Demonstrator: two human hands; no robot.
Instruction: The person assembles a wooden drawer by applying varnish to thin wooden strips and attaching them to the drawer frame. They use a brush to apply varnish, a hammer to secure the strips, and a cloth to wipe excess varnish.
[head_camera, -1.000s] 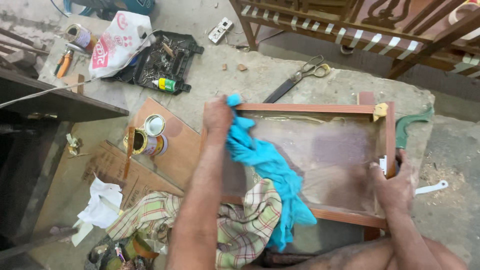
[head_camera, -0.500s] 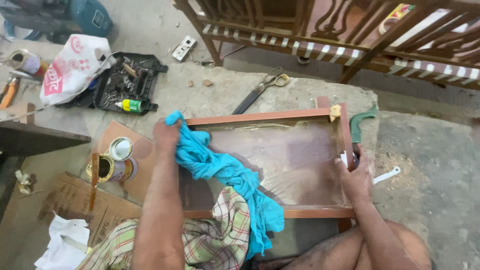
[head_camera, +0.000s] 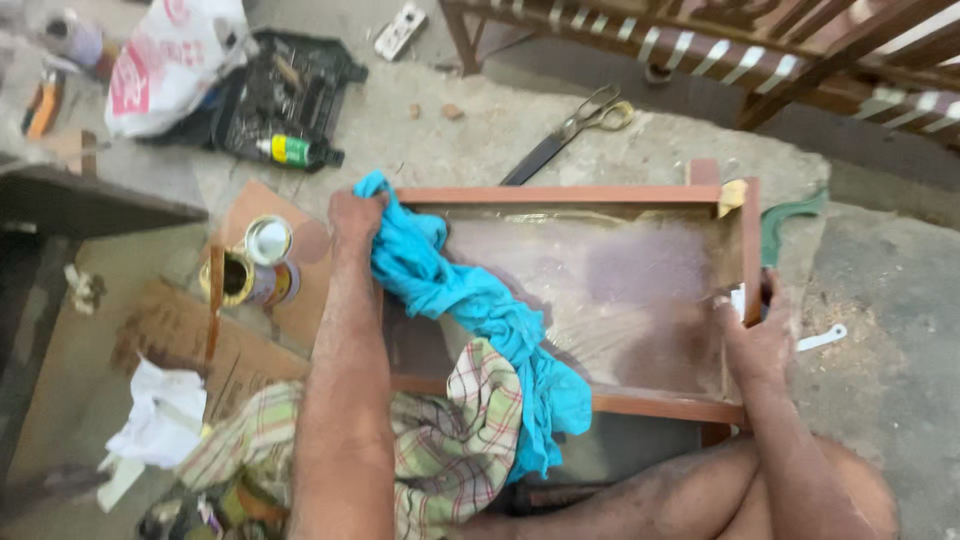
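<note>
Left hand: the left hand (head_camera: 355, 215) sits at about 10 o'clock from the middle of the view, its fingers closed around a bunched end of the blue cloth (head_camera: 470, 300), pressed at the near-left corner of the wooden frame (head_camera: 560, 195).
Right hand: the right hand (head_camera: 752, 335) lies at 3 o'clock, fingers wrapped over the frame's right rail, clamped on the wood.
Blue cloth: it trails from the left hand toward 6 o'clock, draped across the glass panel (head_camera: 620, 285) and over the frame's lower rail, ending beside a checked cloth (head_camera: 450, 440).
Wooden frame: reddish-brown, rectangular, lying flat at the centre, with the smeared, dusty panel inside it.
Open tin: a small tin (head_camera: 240, 278) with its round lid (head_camera: 267, 240) just beside it stands at 9 o'clock on a piece of brown board (head_camera: 275, 200), near the left forearm.
Scissors: large scissors (head_camera: 570, 130) lie at 12 o'clock on the concrete, apart from the frame.
Toolbox: a black tray (head_camera: 280, 95) with tools and a green-and-yellow bottle (head_camera: 290, 150) sits at 11 o'clock, next to a white plastic bag (head_camera: 165, 65).
White rag: a crumpled white rag (head_camera: 160, 415) lies at 8 o'clock.
Green piece: a green curved object (head_camera: 790, 215) lies at 2 o'clock, just outside the frame's right rail.
</note>
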